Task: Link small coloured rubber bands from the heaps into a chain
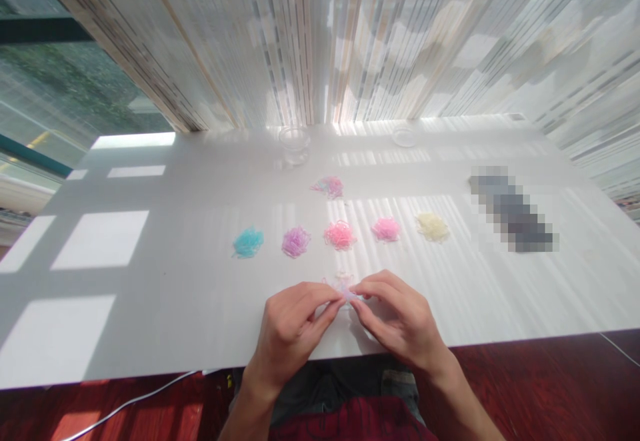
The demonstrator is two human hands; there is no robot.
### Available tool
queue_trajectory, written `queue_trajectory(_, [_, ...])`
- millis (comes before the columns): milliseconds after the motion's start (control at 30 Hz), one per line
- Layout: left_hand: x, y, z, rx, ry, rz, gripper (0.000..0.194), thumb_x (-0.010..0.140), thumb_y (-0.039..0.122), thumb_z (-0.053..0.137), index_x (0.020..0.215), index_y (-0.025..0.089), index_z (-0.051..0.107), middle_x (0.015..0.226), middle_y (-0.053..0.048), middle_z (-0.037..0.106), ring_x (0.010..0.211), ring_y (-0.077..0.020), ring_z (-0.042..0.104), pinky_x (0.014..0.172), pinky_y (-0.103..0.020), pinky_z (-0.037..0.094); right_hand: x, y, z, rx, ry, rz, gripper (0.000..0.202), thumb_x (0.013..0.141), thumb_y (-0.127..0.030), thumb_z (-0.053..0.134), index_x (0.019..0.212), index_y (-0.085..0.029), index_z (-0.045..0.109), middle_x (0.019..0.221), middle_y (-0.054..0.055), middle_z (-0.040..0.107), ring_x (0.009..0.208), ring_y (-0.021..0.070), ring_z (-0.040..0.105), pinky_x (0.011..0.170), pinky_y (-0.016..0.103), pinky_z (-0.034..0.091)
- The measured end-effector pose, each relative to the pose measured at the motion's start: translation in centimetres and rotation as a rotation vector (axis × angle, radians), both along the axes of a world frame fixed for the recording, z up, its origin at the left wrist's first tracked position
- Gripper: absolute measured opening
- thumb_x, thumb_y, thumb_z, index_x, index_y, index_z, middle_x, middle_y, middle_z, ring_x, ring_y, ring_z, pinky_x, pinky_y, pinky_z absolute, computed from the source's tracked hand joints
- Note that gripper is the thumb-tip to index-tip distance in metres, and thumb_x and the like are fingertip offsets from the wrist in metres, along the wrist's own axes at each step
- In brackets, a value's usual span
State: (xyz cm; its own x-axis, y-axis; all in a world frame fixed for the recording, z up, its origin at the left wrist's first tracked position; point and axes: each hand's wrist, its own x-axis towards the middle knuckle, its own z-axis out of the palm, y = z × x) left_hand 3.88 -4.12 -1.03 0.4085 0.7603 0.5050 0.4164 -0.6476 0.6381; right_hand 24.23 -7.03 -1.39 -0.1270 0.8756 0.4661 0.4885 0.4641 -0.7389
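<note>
My left hand (297, 314) and my right hand (400, 314) meet near the table's front edge, thumbs and forefingers pinched together. Between the fingertips is a small bunch of pale, translucent rubber bands (345, 292), partly hidden by the fingers. A few loose pinkish and whitish bands lie just beyond it. In a row farther back sit separate heaps: blue bands (248, 242), purple bands (296, 242), coral-pink bands (340, 235), pink bands (386, 229) and pale yellow bands (433, 226). Behind the row lies a mixed heap of bands (330, 187).
On the white table (190, 308), a clear round container (295, 144) stands at the back, with a clear lid-like disc (403, 137) to its right. A blurred-out dark object (513, 209) lies on the right. Striped curtains (340, 41) hang behind the table.
</note>
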Motion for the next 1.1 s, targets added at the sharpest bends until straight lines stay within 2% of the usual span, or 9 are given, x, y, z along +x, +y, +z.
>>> queue_trajectory(200, [-0.02, -0.06, -0.06, -0.012, -0.011, -0.01, 0.006, 0.095, 0.015, 0.07, 0.099, 0.019, 0.071, 0.085, -0.003, 0.078, 0.071, -0.0136, 0.072, 0.07, -0.024, 0.057, -0.09, 0.17, 0.29, 0.0, 0.007, -0.008, 0.015, 0.096, -0.015, 0.065, 0.109, -0.022, 0.07, 0.091, 0.005, 0.073, 0.078, 0.0173, 0.07, 0.068, 0.029, 0.061])
queue_trajectory(567, [-0.07, -0.14, -0.05, -0.011, -0.003, 0.005, 0.006, 0.095, 0.014, 0.071, 0.095, 0.019, 0.069, 0.08, -0.001, 0.075, 0.069, -0.0129, 0.069, 0.067, -0.024, 0.053, -0.07, 0.02, 0.23, -0.029, 0.007, 0.004, 0.012, 0.095, -0.011, 0.064, 0.099, -0.021, 0.066, 0.087, 0.003, 0.07, 0.079, 0.0161, 0.067, 0.07, 0.028, 0.057])
queue_trajectory(833, [-0.12, -0.05, -0.26, -0.016, -0.021, -0.027, 0.011, 0.093, 0.01, 0.073, 0.098, 0.019, 0.068, 0.084, -0.001, 0.076, 0.074, -0.0124, 0.069, 0.07, -0.023, 0.052, 0.12, -0.08, 0.19, -0.019, 0.04, 0.004, 0.026, 0.092, -0.01, 0.068, 0.115, -0.021, 0.066, 0.093, 0.004, 0.069, 0.077, 0.0145, 0.066, 0.069, 0.027, 0.058])
queue_trajectory(1100, [-0.06, -0.02, -0.18, -0.032, -0.005, -0.008, 0.008, 0.095, 0.012, 0.071, 0.099, 0.019, 0.068, 0.084, 0.0, 0.074, 0.065, -0.0105, 0.062, 0.065, -0.022, 0.05, 0.05, 0.13, 0.27, -0.024, 0.022, -0.024, 0.013, 0.093, -0.009, 0.067, 0.1, -0.021, 0.068, 0.085, 0.002, 0.07, 0.076, 0.014, 0.067, 0.069, 0.025, 0.057])
